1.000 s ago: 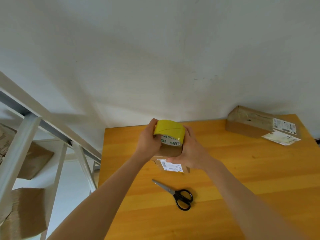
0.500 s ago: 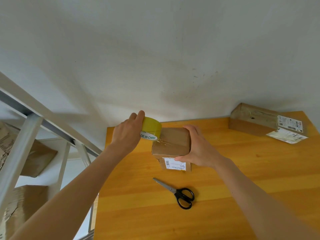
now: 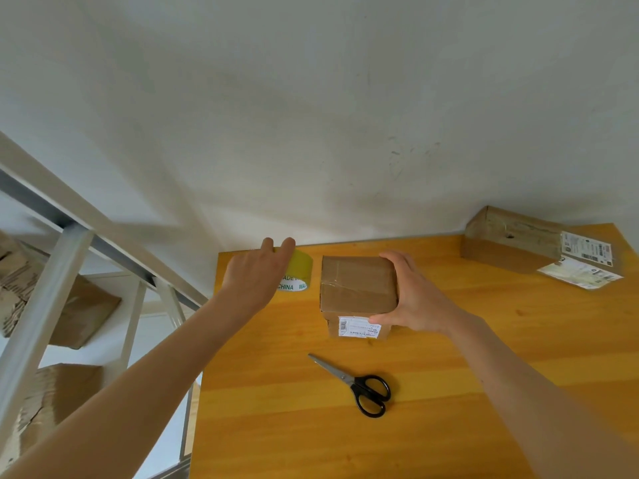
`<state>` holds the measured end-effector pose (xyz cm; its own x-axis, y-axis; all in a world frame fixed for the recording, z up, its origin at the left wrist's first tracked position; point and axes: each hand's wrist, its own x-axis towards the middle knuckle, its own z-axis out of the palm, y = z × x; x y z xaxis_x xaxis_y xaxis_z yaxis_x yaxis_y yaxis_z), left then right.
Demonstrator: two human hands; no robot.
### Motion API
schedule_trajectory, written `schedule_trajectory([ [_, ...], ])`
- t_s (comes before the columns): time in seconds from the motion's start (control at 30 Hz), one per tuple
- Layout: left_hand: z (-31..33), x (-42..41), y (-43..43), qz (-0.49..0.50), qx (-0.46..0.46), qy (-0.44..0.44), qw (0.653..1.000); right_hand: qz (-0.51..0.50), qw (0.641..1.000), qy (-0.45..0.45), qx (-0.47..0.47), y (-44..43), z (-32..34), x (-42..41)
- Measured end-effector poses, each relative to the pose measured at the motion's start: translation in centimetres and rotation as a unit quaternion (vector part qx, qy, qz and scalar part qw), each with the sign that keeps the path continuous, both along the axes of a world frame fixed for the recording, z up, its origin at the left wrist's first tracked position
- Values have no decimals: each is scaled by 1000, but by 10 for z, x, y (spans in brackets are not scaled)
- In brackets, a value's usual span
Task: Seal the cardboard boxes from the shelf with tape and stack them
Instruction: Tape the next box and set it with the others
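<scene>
Cardboard box (image 3: pixel 358 283) sits mid-table, label face pointing near, roughly cubic so no clear long axis. Right hand (image 3: pixel 415 295) clamps its right side, thumb on the label face. Left hand (image 3: pixel 256 274) fingers curl over yellow tape roll (image 3: pixel 300 269) just left of it, at the wooden table (image 3: pixel 484 340) far-left corner.

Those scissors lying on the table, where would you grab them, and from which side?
Probably by the black handle loops, coming down from the near side. The scissors lie flat on the table, blades closed and pointing to the far left, so the loops are the nearest, bluntest part, with nothing beside them.
</scene>
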<state>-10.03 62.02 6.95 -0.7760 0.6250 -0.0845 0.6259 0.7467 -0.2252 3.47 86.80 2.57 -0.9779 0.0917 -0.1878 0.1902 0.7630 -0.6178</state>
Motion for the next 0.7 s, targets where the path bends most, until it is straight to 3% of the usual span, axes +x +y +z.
schedule_trajectory([
  [0.17, -13, 11, 10, -2, -22, -4, 1000, -7, 999, -28, 17, 9, 1, 10],
  [0.7, -43, 20, 12, 47, 37, -46, 997, 0, 999, -45, 5, 16, 4, 5],
])
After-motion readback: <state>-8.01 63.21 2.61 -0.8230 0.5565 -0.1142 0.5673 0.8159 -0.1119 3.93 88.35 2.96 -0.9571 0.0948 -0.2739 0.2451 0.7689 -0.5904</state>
